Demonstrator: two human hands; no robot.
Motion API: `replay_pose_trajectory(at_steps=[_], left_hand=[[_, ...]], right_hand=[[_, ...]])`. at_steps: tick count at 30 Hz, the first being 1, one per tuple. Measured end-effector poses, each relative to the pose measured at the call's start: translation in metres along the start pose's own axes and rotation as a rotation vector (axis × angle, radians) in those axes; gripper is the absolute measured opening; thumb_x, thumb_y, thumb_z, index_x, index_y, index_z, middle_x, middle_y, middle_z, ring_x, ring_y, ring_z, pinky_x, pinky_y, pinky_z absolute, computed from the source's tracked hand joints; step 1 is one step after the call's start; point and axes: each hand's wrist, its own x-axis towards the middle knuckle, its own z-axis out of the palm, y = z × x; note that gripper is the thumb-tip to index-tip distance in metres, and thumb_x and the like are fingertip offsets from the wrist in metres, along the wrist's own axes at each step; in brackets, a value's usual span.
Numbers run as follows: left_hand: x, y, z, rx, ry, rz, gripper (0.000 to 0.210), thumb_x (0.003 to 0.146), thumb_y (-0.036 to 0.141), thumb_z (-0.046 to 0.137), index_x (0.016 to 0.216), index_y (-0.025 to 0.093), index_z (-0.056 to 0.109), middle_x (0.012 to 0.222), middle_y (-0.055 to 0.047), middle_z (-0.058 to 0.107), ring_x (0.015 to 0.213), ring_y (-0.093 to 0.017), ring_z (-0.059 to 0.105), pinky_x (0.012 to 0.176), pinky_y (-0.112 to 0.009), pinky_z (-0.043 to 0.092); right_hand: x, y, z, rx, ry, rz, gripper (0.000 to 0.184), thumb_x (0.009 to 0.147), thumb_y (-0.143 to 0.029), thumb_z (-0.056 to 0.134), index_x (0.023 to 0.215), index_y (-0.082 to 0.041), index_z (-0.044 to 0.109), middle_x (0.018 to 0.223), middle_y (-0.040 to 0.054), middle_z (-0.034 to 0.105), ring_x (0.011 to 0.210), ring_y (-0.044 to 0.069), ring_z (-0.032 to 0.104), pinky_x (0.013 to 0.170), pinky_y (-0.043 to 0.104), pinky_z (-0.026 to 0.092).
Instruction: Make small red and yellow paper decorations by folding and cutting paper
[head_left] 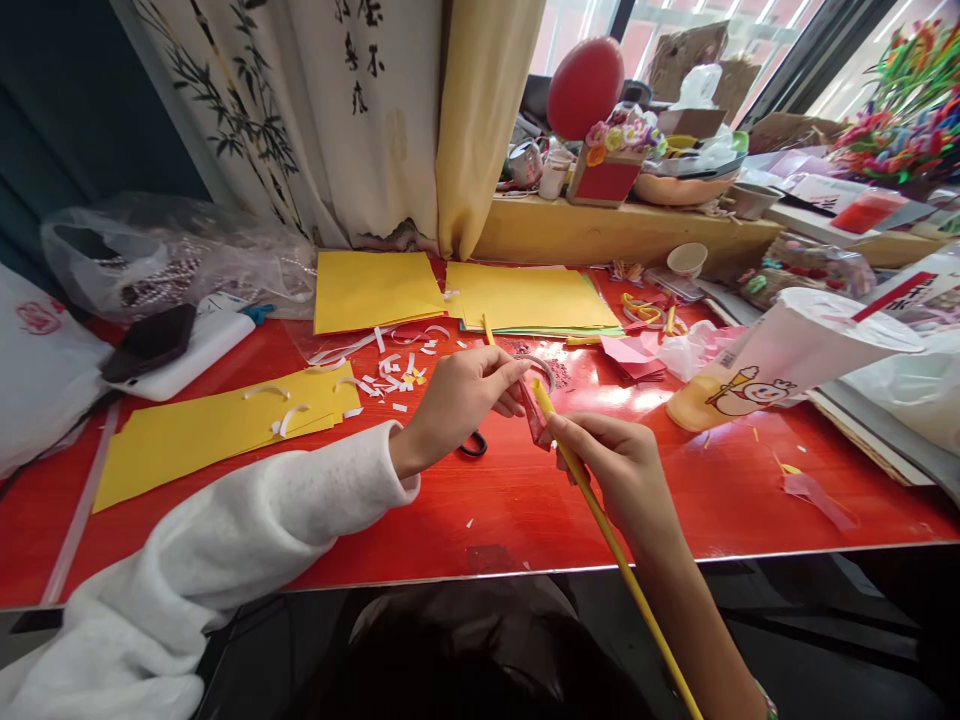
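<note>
My right hand (pixel 622 465) is closed around a long thin yellow rolled-paper stick (pixel 611 540), which slants from between both hands down to the lower right. Its upper end lies beside a crumpled pink strip (pixel 534 415). The fingers of my left hand (pixel 469 395) pinch the upper part of this strip, and its lower end reaches my right fingertips. A short yellow tip (pixel 488 328) shows behind my left hand; I cannot tell whether it is held. Just behind the fingers lies a roll of tape (pixel 551 370), partly hidden. A black loop (pixel 473 445) rests under my left wrist.
Yellow paper sheets (pixel 379 290) lie at the back, more yellow strips (pixel 217 430) at left. White paper scraps (pixel 390 375) are scattered between them. A drink cup with a straw (pixel 780 350) leans at right, near pink paper (pixel 634 358). A phone (pixel 150 345) sits far left.
</note>
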Motion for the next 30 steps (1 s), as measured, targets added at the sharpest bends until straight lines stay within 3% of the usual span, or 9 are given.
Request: replay_pose_trajectory(at_steps=[6,20,30], left_hand=[[0.0,-0.002,0.001,0.005,0.047,0.037,0.03,0.084,0.041,0.057,0.074,0.013,0.057,0.068,-0.003,0.065,0.058,-0.011,0.066,0.058,-0.022,0.057],[-0.002,-0.002,0.003,-0.039,0.018,0.028,0.03,0.085,0.042,0.056,0.077,0.013,0.058,0.073,-0.004,0.066,0.061,-0.012,0.066,0.061,-0.023,0.057],[-0.003,0.005,0.005,-0.123,-0.122,-0.002,0.027,0.092,0.038,0.042,0.093,0.015,0.057,0.085,-0.005,0.066,0.071,-0.01,0.064,0.058,-0.019,0.052]], right_hand=[[-0.002,0.001,-0.003,0.122,0.131,-0.024,0.029,0.082,-0.041,0.062,0.066,-0.017,0.065,0.051,-0.0006,0.048,0.046,0.009,0.044,0.042,0.021,0.034],[-0.001,0.004,0.006,0.032,0.075,0.017,0.031,0.081,-0.042,0.062,0.064,-0.016,0.065,0.048,-0.0016,0.048,0.043,0.009,0.045,0.041,0.021,0.036],[0.003,0.015,0.002,0.152,0.035,0.03,0.027,0.083,-0.042,0.061,0.071,-0.017,0.066,0.051,-0.0017,0.05,0.045,0.009,0.044,0.042,0.021,0.035]])
